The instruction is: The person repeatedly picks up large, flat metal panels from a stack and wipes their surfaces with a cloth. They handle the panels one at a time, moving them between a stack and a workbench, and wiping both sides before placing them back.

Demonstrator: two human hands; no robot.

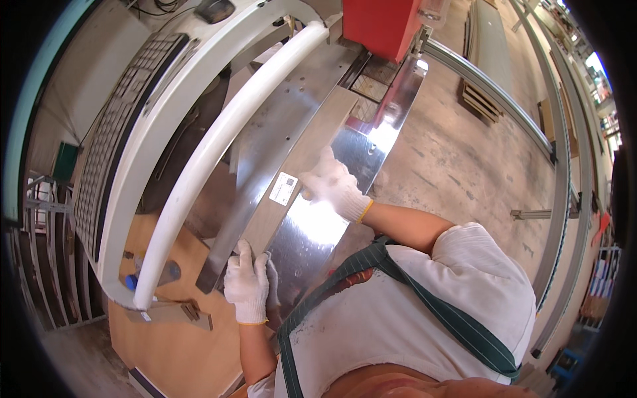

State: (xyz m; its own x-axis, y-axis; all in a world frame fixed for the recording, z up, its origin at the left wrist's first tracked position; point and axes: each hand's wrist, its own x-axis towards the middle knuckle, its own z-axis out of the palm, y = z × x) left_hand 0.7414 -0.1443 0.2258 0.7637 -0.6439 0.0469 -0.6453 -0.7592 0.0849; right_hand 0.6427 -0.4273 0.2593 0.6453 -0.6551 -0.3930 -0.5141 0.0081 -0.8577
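A long, narrow grey-brown board with a white printed label lies lengthwise on a shiny metal machine bed. My left hand, in a white knit glove, grips the near end of the board, with fingers over its top. Farther along, my right hand, gloved the same way, lies over the board's right edge beside the label; its fingers are partly hidden. The far end of the board reaches to the opening beneath a red machine housing.
A curved white rail runs left of the bed, with a keyboard and a mouse beyond. Lower left, a wooden surface bears a bottle and board offcuts. A metal frame stands at right.
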